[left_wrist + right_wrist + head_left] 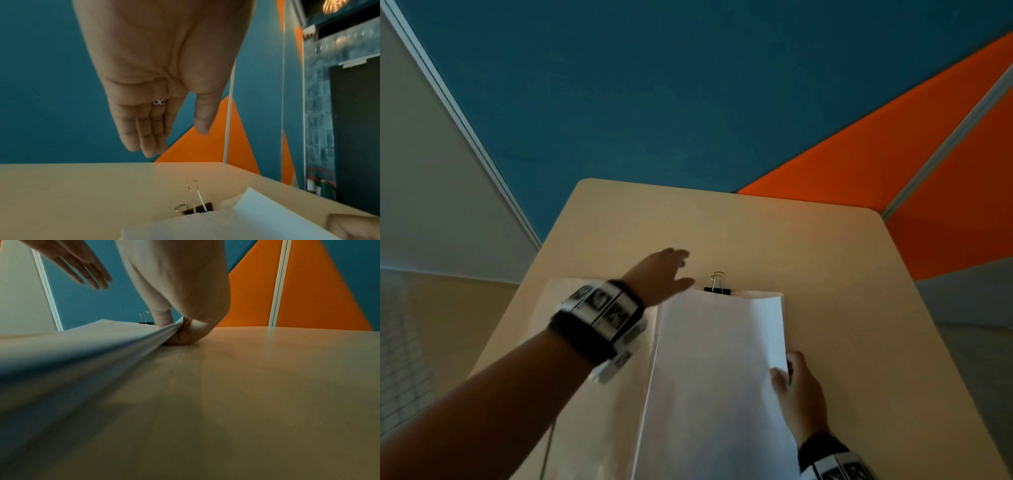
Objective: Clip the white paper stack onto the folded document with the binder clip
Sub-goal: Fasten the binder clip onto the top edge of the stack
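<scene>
A white paper stack (719,377) lies on the beige table (842,308), over a cream folded document (571,298) that shows at its left. A black binder clip (717,286) with silver handles sits at the stack's far edge, one handle upright (194,194). My left hand (667,270) hovers just left of the clip with fingers straight, holding nothing (148,126). My right hand (796,387) pinches the stack's right edge, thumb on top and fingers curled under (180,331). The clip's jaws are hidden behind the paper.
Teal (637,85) and orange (893,154) partition walls stand behind the table's far edge. Bare tabletop lies to the right of the papers (267,386). A thin cable (548,452) hangs near the left forearm.
</scene>
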{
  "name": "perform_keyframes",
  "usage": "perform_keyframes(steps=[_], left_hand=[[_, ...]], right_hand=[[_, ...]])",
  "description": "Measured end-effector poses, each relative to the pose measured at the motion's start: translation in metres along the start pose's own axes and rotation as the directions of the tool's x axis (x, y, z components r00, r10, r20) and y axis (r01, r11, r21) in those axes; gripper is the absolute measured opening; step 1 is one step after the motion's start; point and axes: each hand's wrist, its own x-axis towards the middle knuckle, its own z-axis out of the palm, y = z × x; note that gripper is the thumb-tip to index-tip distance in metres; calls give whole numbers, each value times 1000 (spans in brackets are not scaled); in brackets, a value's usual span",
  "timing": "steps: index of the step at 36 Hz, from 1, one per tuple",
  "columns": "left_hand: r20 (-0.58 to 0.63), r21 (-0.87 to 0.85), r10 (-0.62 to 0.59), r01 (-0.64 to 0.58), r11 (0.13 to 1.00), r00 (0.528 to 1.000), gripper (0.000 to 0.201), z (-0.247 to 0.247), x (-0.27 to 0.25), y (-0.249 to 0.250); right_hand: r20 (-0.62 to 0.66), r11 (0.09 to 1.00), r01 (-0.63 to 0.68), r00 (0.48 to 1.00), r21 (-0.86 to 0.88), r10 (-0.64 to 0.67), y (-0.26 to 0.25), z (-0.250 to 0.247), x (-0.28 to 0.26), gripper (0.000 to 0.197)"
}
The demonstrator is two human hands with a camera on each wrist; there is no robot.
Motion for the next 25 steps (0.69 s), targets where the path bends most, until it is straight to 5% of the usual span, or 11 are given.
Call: perform_keyframes(steps=[11,21,25], left_hand=[[223,-20,-208,218,976,952,53,47,83,24],[141,-289,-173,208,934,975,23,62,86,11],[170,-420,-199,253,871,965,34,59,83,10]], right_hand=[[27,999,23,999,44,-24,5,5,2,29],[12,995,54,998,84,-55,3,-1,-5,28],[-15,985,112,994,129,-111,4,0,-7,21]])
